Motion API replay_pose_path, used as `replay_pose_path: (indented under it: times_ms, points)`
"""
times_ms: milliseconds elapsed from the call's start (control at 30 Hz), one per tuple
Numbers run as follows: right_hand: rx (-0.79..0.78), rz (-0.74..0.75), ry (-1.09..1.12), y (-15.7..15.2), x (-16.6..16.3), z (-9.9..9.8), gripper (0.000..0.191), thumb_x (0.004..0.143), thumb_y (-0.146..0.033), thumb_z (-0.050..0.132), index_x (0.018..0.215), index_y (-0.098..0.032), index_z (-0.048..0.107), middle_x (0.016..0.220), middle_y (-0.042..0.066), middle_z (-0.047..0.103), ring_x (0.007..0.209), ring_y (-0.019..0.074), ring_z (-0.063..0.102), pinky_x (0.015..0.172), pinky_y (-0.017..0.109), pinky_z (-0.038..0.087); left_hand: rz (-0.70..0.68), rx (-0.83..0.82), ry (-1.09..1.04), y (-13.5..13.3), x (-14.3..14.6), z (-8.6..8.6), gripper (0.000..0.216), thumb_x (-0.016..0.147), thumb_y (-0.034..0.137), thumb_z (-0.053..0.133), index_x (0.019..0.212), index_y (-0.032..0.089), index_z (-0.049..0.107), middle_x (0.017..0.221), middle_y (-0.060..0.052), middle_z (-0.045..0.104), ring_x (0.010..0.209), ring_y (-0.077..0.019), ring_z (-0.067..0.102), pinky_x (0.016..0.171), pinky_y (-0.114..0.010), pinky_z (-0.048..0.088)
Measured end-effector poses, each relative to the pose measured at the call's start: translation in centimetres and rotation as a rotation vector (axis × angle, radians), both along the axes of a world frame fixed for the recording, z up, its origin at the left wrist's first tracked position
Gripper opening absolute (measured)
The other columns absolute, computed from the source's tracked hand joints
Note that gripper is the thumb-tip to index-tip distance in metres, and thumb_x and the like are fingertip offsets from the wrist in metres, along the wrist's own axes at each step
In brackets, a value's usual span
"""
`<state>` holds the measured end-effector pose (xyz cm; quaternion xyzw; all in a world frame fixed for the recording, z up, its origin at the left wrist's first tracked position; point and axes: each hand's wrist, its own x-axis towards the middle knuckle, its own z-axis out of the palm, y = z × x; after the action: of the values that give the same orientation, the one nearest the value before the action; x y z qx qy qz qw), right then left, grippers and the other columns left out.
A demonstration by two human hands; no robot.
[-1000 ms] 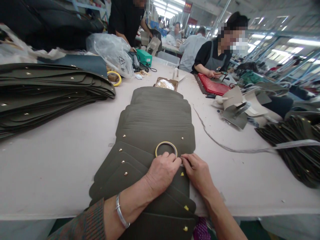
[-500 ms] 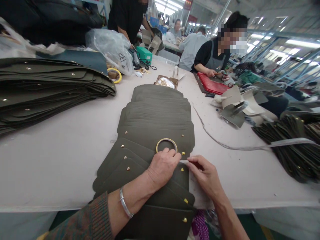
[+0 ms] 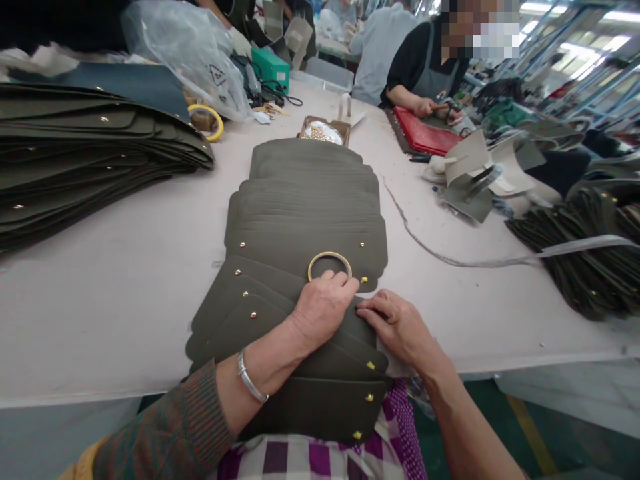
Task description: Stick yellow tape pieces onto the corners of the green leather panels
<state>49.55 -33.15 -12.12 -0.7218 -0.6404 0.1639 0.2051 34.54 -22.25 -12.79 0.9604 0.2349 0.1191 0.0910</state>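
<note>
A narrow roll of tape with a yellow edge (image 3: 311,262) stands out past the knuckles of my left hand (image 3: 323,310), whose fingers are closed on its near side. That hand rests over fanned dark olive panels (image 3: 280,300) with small gold-coloured studs (image 3: 253,315) along their left side. My right hand (image 3: 397,327) is pinched at the panels' right edge, a short way from the left fingertips. Whatever sits in that pinch is too small to make out. Small yellow bits (image 3: 371,365) mark the right side of several panels.
A thick stack of similar panels (image 3: 75,143) lies at the left, another bundle (image 3: 585,253) at the right. Behind are a small box of gold-coloured pieces (image 3: 323,132), a yellow tape roll (image 3: 216,127) and a green box (image 3: 270,69). Across the table a person handles a red piece (image 3: 425,130).
My right hand has moved left onto the panels' edge, where a yellow bit showed before. The pale strip between my hands no longer shows. My view has tipped downward.
</note>
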Motion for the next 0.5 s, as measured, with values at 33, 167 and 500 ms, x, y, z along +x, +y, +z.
replay_pose_path:
  times_ms: [33,167,500]
  points:
    - [0.013,-0.003,0.016,-0.2,0.0,0.1,0.016,0.091,-0.026,0.055,0.087,-0.022,0.070,0.080,0.004,0.063,0.080,0.0181,0.060,0.072,0.032,0.048,-0.001,0.000,0.000,0.0,0.0,0.0,0.009,0.094,0.020,0.047,0.090,0.019,0.056,0.086,-0.003,0.059,0.084,-0.0198,0.053,0.065,-0.028,0.046]
    - [0.070,0.010,0.211,-2.5,-0.2,1.0,0.017,0.092,-0.025,0.053,0.101,-0.021,0.067,0.090,0.005,0.064,0.085,0.0174,0.060,0.075,0.031,0.048,0.000,-0.001,-0.001,0.0,0.0,0.1,0.011,0.094,0.018,0.046,0.091,0.019,0.056,0.088,-0.003,0.059,0.085,-0.0192,0.053,0.067,-0.027,0.046]
    - [-0.052,0.084,0.082,-8.0,-2.7,1.4,0.009,0.087,-0.025,0.063,0.095,-0.022,0.066,0.087,0.005,0.059,0.082,0.0191,0.056,0.069,0.032,0.044,0.000,0.010,0.022,0.1,0.1,0.1,0.013,0.093,0.015,0.045,0.090,0.019,0.057,0.086,-0.004,0.059,0.083,-0.0200,0.052,0.067,-0.027,0.046]
